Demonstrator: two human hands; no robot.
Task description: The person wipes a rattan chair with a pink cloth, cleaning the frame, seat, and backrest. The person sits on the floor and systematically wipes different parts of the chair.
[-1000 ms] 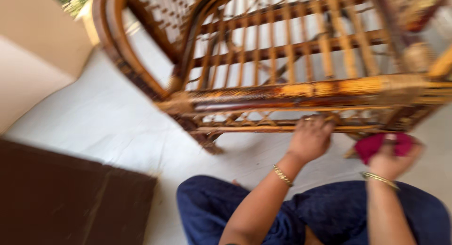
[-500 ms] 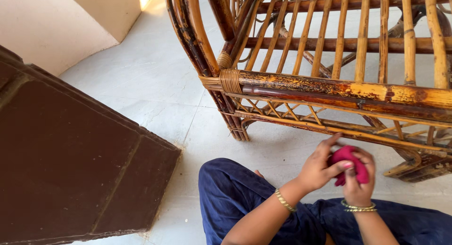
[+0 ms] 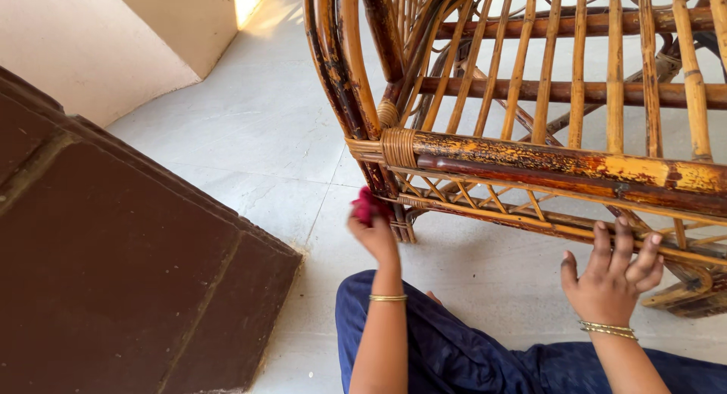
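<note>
Gripping a crumpled red cloth (image 3: 369, 204), the left hand (image 3: 376, 235) is pressed against the front leg (image 3: 394, 201) of a cane chair (image 3: 530, 155), low near the floor (image 3: 257, 159). The right hand (image 3: 612, 276) is held open, fingers spread, grasping nothing, just before the lower rail (image 3: 545, 226). Wiping appears under way at this leg; worn, blotched finish is seen along the front bar (image 3: 560, 159). No packages, labels or signs are seen. A dark brown panel (image 3: 121, 265) lies left.
</note>
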